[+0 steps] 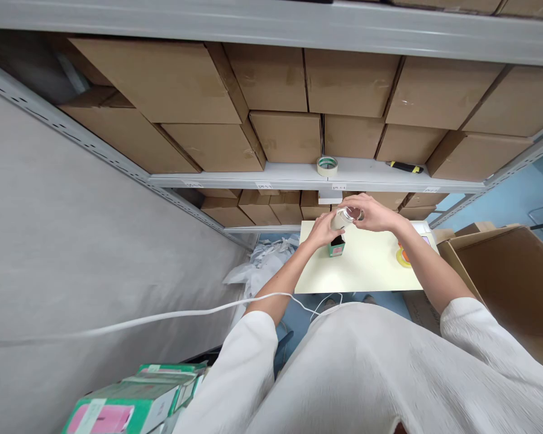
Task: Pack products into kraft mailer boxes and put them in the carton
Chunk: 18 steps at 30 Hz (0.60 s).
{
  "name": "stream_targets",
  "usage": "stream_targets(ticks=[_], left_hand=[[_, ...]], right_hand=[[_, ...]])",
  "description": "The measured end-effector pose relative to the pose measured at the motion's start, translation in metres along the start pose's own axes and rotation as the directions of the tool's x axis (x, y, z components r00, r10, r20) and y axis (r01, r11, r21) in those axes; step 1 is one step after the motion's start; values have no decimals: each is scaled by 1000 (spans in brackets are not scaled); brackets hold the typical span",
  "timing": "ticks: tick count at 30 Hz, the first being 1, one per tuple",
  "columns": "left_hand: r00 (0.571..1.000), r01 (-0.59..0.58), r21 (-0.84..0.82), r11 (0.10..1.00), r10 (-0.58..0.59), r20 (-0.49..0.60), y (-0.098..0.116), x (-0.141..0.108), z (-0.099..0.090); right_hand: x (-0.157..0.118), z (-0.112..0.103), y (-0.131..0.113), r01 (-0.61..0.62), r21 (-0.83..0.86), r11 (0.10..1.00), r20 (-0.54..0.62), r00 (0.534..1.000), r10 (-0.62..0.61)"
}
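A white cylindrical jar [341,220] with a shiny round end is held above the table, tilted to the right. My left hand [322,230] is wrapped round its white body. The fingers of my right hand [374,214] close on the shiny rim; whether that rim is a separate lid, I cannot tell. Just below the jar, a small green box [336,248] stands on the pale table [357,268], its top open and dark inside.
A roll of tape [327,166] and a yellow-black utility knife [405,167] lie on the shelf ahead, before stacked cardboard boxes [286,137]. A yellow tape roll [402,255] is near my right forearm. A large open carton [511,277] stands right; a white cable [185,312] crosses left.
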State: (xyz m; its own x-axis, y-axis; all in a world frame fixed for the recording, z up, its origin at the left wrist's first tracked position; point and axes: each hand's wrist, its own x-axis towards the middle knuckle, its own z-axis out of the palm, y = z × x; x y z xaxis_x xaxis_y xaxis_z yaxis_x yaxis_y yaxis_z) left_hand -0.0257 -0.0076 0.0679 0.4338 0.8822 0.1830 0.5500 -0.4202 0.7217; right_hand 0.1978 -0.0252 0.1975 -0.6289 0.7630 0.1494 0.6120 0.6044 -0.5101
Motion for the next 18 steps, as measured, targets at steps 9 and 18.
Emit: stream_targets(ticks=[9,18], left_hand=[[989,-80,1,997,79,126,-7,6,-14],[990,-31,31,999,35,-135,1,-9,-1]], right_hand=[[-15,-19,-15,-9,172,985,-42,999,16],[-29,7,15,-134,788,601,-156,901,406]])
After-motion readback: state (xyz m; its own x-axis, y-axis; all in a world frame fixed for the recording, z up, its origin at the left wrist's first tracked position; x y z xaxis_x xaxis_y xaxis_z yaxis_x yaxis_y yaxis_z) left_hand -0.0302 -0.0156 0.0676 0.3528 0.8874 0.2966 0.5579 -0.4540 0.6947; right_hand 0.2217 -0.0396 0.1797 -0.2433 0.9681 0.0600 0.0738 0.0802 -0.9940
